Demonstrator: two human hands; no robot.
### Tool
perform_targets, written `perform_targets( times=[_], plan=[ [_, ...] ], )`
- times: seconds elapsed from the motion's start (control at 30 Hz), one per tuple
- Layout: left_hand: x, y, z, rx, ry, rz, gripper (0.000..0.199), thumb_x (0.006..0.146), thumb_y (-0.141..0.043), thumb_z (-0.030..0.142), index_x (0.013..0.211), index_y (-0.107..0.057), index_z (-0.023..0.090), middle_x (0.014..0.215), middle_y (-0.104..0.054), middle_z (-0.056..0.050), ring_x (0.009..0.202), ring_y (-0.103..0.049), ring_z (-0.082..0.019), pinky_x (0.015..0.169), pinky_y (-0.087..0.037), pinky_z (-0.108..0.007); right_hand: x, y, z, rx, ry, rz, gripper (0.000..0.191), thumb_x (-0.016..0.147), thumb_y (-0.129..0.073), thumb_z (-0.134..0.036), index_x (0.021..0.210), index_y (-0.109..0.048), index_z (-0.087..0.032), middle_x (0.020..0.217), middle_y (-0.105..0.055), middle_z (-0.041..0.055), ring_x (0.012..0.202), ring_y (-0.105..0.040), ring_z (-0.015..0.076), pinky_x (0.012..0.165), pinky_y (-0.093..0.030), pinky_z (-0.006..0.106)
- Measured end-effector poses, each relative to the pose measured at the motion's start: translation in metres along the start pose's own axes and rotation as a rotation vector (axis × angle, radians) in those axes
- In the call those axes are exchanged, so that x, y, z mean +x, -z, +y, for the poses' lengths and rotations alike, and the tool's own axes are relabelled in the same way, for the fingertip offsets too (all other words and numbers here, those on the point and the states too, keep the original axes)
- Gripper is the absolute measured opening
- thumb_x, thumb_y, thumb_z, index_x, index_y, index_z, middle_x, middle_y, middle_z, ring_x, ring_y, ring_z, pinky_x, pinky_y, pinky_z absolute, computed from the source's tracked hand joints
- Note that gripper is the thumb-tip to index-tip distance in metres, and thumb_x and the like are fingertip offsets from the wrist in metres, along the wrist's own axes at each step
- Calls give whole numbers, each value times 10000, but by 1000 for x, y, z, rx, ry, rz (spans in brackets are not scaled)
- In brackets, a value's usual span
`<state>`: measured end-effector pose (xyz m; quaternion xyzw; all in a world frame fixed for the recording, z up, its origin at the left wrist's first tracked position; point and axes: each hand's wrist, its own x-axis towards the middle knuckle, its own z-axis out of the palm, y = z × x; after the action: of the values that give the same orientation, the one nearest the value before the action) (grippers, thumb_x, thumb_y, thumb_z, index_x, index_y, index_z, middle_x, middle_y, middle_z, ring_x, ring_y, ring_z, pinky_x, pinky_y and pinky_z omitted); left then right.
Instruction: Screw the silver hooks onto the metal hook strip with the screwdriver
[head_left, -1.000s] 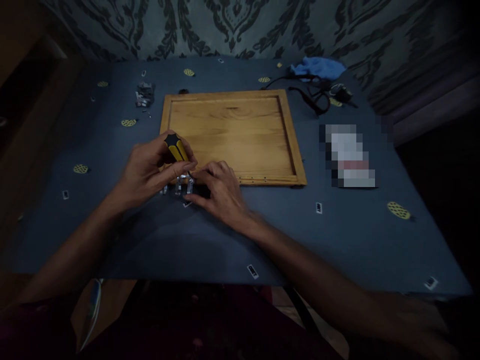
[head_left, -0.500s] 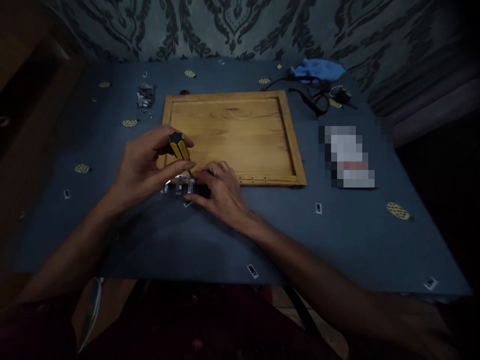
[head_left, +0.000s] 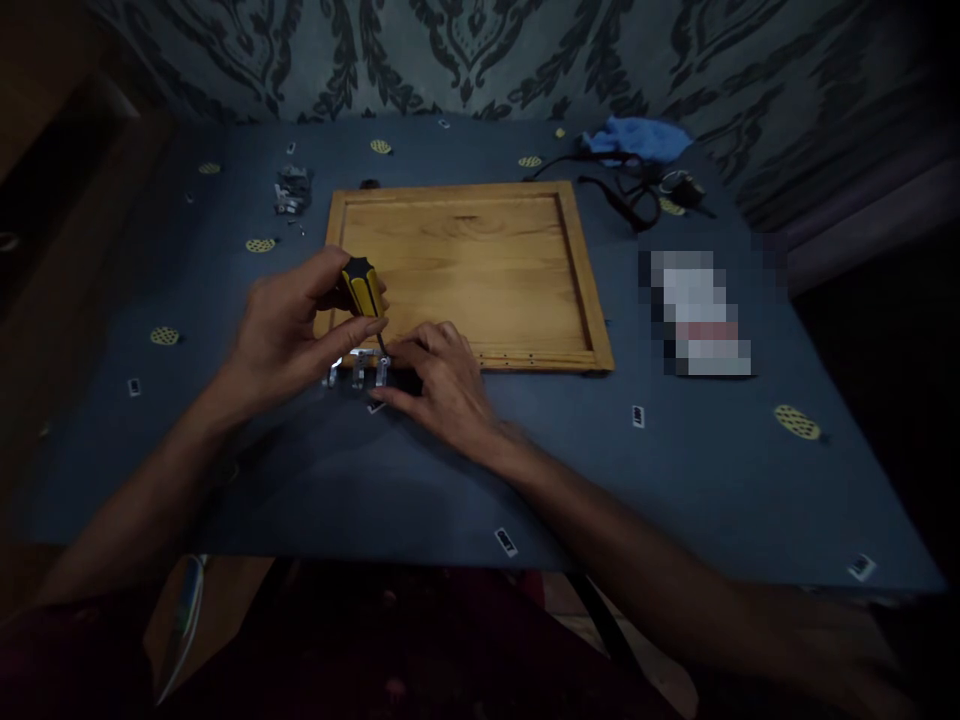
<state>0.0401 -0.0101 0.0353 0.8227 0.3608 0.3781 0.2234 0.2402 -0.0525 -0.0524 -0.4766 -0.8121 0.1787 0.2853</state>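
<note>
A yellow and black screwdriver is gripped between the thumb and fingers of my left hand, its shaft slanting down to a small metal bracket. Further metal pieces stand beside that bracket along the near edge of a framed wooden panel. My right hand rests at the same edge, thumb and index finger closed around the bracket by the screwdriver's tip. The exact contact at the tip is too small to tell.
Loose metal hardware lies on the blue patterned cloth behind my left hand. A blue cloth, dark glasses and a blurred pale item are on the right. A patterned wall covering borders the back.
The screwdriver's handle has turned and tipped slightly in my left hand. My right hand has stayed in place.
</note>
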Motion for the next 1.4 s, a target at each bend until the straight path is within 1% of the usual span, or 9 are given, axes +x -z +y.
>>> perform_targets(
  times=[0.13,0.27,0.43,0.67,0.87,0.97,1.1,1.3,1.4],
  plan=[
    [-1,3,4,55,16,-15,337,933,-812,533,1013,-725,218,964,-790,-20,843,-760,-196,817,-674,-337,0,0,0,12,0,14,458,1005,-689,-606,1254,-753,-227,1139,-679,105,1100,-544,311,938,-460,447],
    [-2,3,4,79,-18,-10,226,964,-792,453,1020,-717,247,966,-789,-7,848,-778,-193,812,-680,-305,0,0,0,8,-4,7,460,999,-701,-601,1257,-756,-224,1138,-675,105,1103,-542,313,938,-459,447],
    [-3,1,-1,16,-93,40,242,971,-801,410,1029,-712,193,945,-751,-36,849,-774,-167,773,-681,-263,0,0,-1,9,-12,10,475,982,-729,-597,1259,-763,-213,1145,-684,108,1107,-547,310,952,-461,452],
    [-6,2,-2,12,-72,42,201,951,-809,321,1049,-708,177,952,-721,-29,868,-761,-169,738,-663,-265,0,0,1,29,-8,-3,497,1005,-664,-646,1246,-762,-223,1154,-680,105,1113,-547,308,957,-457,455],
    [-4,0,-3,10,-59,43,269,945,-818,421,1025,-711,188,938,-734,-24,850,-752,-179,759,-704,-331,0,0,0,24,1,-4,503,1003,-681,-619,1297,-743,-215,1172,-683,112,1120,-547,318,957,-458,457],
    [-3,0,-3,-6,-31,52,267,921,-844,426,996,-720,200,916,-740,-36,823,-746,-178,738,-701,-314,0,1,-1,16,-10,-10,489,992,-717,-582,1298,-745,-201,1171,-690,119,1127,-553,323,961,-465,464],
    [-3,0,-4,-29,7,59,285,901,-859,447,990,-730,209,927,-752,-46,844,-757,-197,753,-708,-326,0,1,-1,15,-21,-10,490,965,-758,-570,1314,-741,-227,1172,-691,109,1124,-559,327,962,-475,473],
    [-3,-1,-3,-55,13,76,312,856,-904,443,952,-730,202,901,-742,-27,802,-736,-170,731,-696,-284,1,2,-2,6,-14,-14,508,922,-824,-535,1299,-754,-201,1164,-694,114,1116,-563,323,966,-480,464],
    [-4,-1,-1,-41,40,61,291,883,-876,444,945,-718,207,893,-732,-20,807,-739,-179,747,-695,-308,1,4,-3,9,-19,-19,525,906,-835,-551,1289,-762,-199,1147,-694,110,1108,-565,317,956,-476,450]
  ],
)
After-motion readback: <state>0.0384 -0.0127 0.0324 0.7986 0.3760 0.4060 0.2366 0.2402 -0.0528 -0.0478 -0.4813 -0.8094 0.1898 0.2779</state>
